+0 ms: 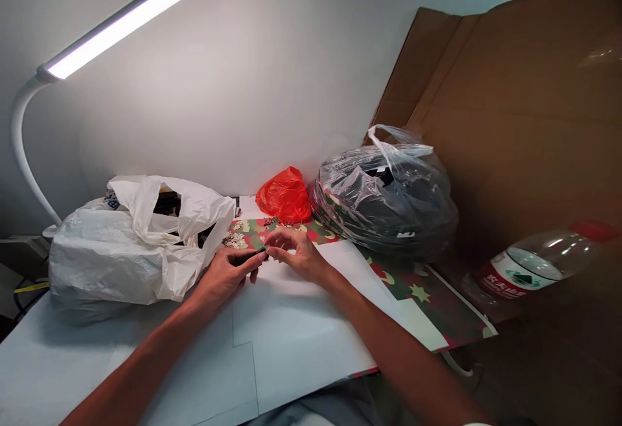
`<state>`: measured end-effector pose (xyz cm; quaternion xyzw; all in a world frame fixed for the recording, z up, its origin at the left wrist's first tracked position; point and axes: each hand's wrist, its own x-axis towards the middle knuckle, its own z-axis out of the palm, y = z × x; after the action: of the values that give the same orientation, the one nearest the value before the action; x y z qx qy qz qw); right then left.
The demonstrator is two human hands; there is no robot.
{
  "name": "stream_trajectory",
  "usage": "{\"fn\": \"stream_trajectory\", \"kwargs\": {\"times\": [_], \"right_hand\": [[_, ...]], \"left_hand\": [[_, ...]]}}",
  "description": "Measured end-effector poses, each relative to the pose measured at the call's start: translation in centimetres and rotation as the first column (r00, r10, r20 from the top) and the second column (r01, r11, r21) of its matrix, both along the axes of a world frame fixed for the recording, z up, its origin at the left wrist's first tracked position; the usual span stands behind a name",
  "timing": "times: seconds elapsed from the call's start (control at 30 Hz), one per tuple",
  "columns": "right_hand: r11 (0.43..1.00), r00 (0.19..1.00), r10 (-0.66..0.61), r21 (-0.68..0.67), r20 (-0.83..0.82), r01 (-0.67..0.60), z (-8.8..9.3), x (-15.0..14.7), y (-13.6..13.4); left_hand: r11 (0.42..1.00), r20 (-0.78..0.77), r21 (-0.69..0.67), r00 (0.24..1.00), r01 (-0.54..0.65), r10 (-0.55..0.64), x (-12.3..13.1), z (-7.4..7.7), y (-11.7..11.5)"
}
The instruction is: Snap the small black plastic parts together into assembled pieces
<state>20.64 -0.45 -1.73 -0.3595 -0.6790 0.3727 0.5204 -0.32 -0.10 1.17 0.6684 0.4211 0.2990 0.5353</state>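
Observation:
My left hand (227,273) is closed around a small, dark, narrow piece (243,257), held just above the white sheet. Its exact kind is too small to make out. At the far end of that piece, the thumb and index finger of my right hand (300,256) are pinched together. Whatever lies between those fingertips is hidden or too tiny to name. Beyond my hands, a scatter of small pale bits (235,239) lies on a patterned red and green sheet (251,225). A small heap of brownish bits (273,222) lies by the red bag.
A full white plastic bag (111,257) stands left, with dark items inside. A red plastic bag (283,194) and a bulging clear bag (389,199) sit by the wall. Cardboard (525,102) and a clear bottle (529,267) are on the right. A lamp (146,18) shines overhead.

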Motion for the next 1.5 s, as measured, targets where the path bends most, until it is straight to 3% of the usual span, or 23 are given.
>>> {"fn": "stream_trajectory", "kwargs": {"times": [0.23, 0.67, 0.93, 1.07, 1.23, 1.37, 1.5], "right_hand": [[0.965, 0.978, 0.177, -0.176, -0.106, -0.194, -0.5, -0.2, 0.2], [0.908, 0.913, 0.272, -0.234, -0.305, -0.348, -0.6, -0.9, 0.5], [0.934, 0.919, 0.213, -0.205, -0.333, -0.291, -1.3, -1.1, 0.7], [0.937, 0.905, 0.205, -0.193, -0.373, -0.292, -1.8, -0.8, 0.9], [0.956, 0.963, 0.213, -0.169, -0.162, -0.24, -1.0, 0.1, 0.8], [0.989, 0.989, 0.12, -0.096, 0.086, -0.111, -0.5, 0.6, 0.5], [0.999, 0.978, 0.031, 0.029, 0.204, -0.037, -0.6, 0.4, 0.4]], "left_hand": [[0.999, -0.07, -0.034, 0.997, 0.039, -0.042, -0.1, 0.0, -0.1], [0.976, -0.011, 0.018, 0.976, 0.219, -0.219, -0.4, 0.2, 0.2], [0.961, 0.121, -0.131, 0.966, 0.245, -0.23, 0.3, 0.4, -0.1], [0.968, 0.132, -0.14, 0.973, 0.21, -0.192, 0.4, 0.5, -0.3], [0.986, 0.031, -0.039, 0.986, 0.162, -0.161, -0.2, -0.1, 0.0], [0.987, -0.057, 0.138, 0.996, 0.079, -0.072, -0.4, -0.8, 0.1], [0.957, -0.089, 0.29, 0.996, 0.015, 0.012, -0.2, -0.7, -0.1]]}}
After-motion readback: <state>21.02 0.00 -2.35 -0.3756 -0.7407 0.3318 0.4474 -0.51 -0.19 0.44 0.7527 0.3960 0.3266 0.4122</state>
